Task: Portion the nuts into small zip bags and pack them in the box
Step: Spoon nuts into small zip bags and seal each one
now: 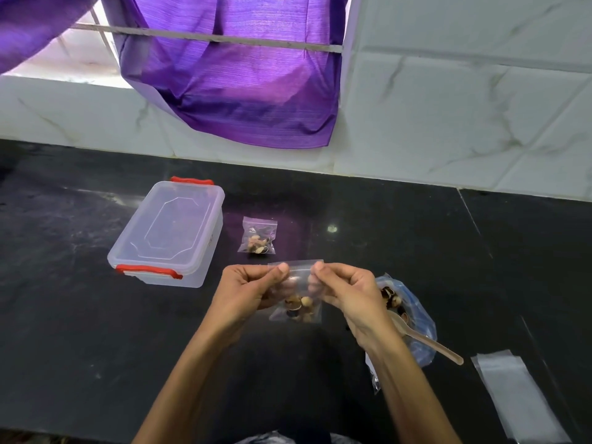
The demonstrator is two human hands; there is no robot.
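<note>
A small clear zip bag (296,310) with several nuts in its bottom hangs above the black counter at centre. My left hand (253,286) pinches its top edge at the left, and my right hand (346,290) pinches the top edge at the right. A second small zip bag (258,236) with nuts lies flat on the counter just beyond. The clear plastic box (169,233) with red clips stands to the left, its lid on. A larger blue-tinted bag of nuts (407,315) lies open to the right, partly hidden by my right wrist, with a pale spoon (429,341) in it.
A stack of empty clear bags (512,389) lies at the lower right. The black counter (96,315) runs back to a white tiled wall (448,123). A purple cloth (230,81) hangs over the window ledge behind.
</note>
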